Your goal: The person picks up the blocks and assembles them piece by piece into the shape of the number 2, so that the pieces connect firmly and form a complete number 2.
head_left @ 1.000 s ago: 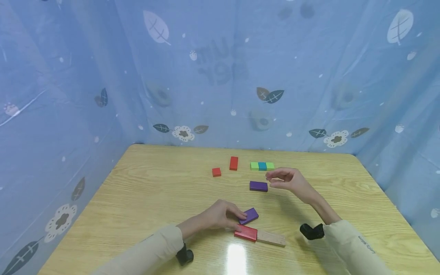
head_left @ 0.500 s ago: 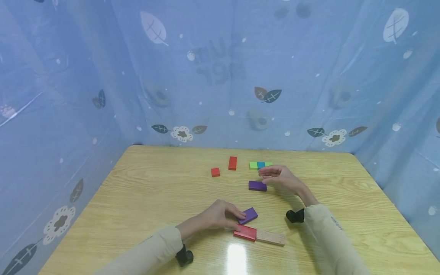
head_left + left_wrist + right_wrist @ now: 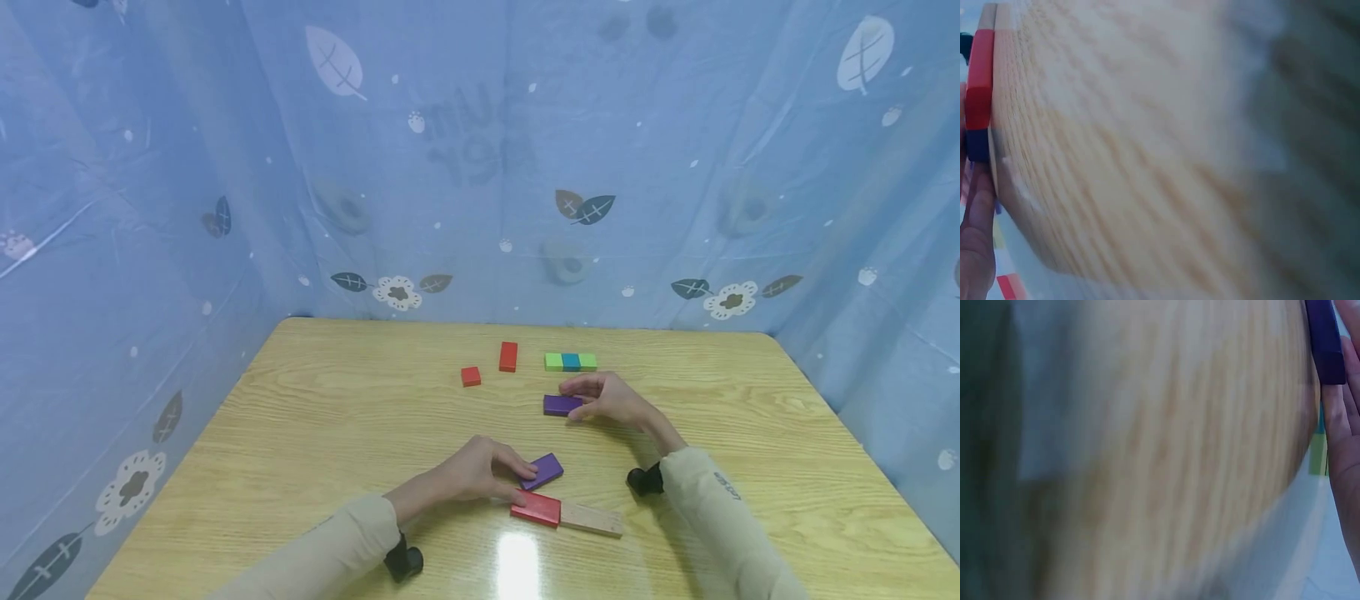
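Note:
My left hand [image 3: 474, 470] rests at two wooden blocks on the table, fingertips on a tilted purple block [image 3: 549, 471] and thumb touching the left end of a red block [image 3: 538, 510]. A plain wood block [image 3: 592, 519] meets the red one end to end. My right hand [image 3: 617, 400] is at the right end of another purple block [image 3: 557, 406], thumb in front and fingers behind, with a small gap showing. In the right wrist view this purple block [image 3: 1325, 344] stands beside the fingers [image 3: 1337, 415]. The left wrist view shows the red block [image 3: 980, 78] partly.
Toward the back of the wooden table [image 3: 360, 400] lie a small red block [image 3: 471, 377] and a longer red block [image 3: 508, 357]. A row of green and blue blocks [image 3: 571, 362] lies behind my right hand. A blue patterned curtain [image 3: 465, 167] surrounds the table's back and sides.
My right hand has moved left and down from beside the farther purple block to around its right end. The left hand has stayed on its blocks.

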{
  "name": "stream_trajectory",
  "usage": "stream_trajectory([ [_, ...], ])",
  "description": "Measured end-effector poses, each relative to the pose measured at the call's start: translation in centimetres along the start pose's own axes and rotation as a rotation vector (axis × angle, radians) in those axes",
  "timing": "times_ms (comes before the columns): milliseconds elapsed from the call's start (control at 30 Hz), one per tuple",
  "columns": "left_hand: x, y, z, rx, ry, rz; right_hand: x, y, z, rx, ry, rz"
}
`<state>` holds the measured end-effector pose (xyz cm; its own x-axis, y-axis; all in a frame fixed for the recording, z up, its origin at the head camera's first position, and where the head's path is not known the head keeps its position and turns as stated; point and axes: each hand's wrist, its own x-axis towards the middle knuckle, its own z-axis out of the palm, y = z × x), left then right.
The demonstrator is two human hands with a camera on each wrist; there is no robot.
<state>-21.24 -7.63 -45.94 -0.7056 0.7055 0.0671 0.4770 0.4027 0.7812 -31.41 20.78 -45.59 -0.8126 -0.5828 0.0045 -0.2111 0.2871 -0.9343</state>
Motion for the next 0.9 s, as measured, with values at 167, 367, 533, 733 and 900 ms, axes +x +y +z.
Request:
stream_trajectory([
  [167, 0.0, 0.0, 0.0, -0.001, 0.002, -0.002, 0.2, 0.0, 0.0, -0.06, -0.007, -0.021],
  [367, 0.0, 0.2, 0.0, 0.004, 0.002, -0.005, 0.2, -0.5, -0.1, -0.156, 0.009, -0.003],
  [533, 0.0, 0.4, -0.1, 0.0, -0.007, -0.016, 0.2, -1.6, -0.6, -0.196, 0.027, 0.017],
  [733, 0.0, 0.7, -0.1, -0.012, -0.011, -0.032, -0.3, -3.4, -0.8, -0.189, 0.046, -0.014],
  [900, 0.0, 0.5, -0.2, -0.023, -0.005, -0.035, -0.8, -4.6, -0.3, -0.135, 0.017, -0.048],
])
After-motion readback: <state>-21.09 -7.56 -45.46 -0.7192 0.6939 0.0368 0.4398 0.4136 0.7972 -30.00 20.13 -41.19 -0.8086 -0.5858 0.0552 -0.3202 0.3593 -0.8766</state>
